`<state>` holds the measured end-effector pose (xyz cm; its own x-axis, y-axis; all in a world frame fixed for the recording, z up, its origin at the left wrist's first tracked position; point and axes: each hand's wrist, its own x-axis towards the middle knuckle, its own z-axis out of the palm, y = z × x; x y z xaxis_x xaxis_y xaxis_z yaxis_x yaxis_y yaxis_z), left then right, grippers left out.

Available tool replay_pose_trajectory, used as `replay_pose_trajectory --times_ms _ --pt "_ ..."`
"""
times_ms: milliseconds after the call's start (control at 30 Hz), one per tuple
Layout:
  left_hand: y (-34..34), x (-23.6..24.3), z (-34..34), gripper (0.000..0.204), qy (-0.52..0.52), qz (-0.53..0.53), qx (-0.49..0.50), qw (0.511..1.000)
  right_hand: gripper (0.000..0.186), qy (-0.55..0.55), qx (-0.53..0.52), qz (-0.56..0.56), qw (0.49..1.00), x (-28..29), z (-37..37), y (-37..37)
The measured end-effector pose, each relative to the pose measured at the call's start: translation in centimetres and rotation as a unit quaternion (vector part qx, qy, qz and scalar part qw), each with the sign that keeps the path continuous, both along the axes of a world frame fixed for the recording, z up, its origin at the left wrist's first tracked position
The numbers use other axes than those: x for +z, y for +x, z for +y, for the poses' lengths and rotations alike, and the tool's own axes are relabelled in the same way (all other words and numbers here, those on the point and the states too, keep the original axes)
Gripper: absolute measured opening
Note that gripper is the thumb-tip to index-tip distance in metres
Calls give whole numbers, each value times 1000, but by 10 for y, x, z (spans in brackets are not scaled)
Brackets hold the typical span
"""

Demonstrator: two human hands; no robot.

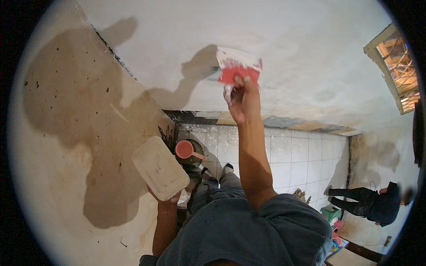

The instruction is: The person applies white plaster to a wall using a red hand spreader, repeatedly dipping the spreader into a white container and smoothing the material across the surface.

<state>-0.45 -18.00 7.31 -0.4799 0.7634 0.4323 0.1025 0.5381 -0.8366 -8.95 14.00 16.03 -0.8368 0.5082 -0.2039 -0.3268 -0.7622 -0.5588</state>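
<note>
My right hand (239,98) is raised in front of me, its fingers closed round a red putty spreader (238,75). White filler coats the spreader's upper part, and white smears show on my fingers. The blade is at the pale wall (301,48); whether it touches cannot be told. Low on the left, my left hand (172,195) is under a beige rectangular board or lid (160,168) with rounded corners and holds it up. The board hides most of those fingers. Its face has pale smears and a few dark marks.
A pink dipper (185,150) lies over a dark round bucket (195,160) beside the board. The brown, stained wall (66,133) meets the pale one at a corner. White-spattered tiles (306,155) cover the floor. Another person (368,201) stands at right, near a barred window (399,71).
</note>
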Motion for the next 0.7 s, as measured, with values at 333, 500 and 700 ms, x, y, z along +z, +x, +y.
replay_pose_trajectory --times_ms 333,500,700 --pt "22 -3 -34 46 -471 92 168 861 21 -26 130 -176 975 -170 -20 -5" --pt "10 -48 -24 53 -2 18 94 995 28 -49 113 -117 985 -161 -19 -37" --pt "10 -42 -16 46 246 -54 -25 968 28 -221 159 -3 962 -143 -23 -74"
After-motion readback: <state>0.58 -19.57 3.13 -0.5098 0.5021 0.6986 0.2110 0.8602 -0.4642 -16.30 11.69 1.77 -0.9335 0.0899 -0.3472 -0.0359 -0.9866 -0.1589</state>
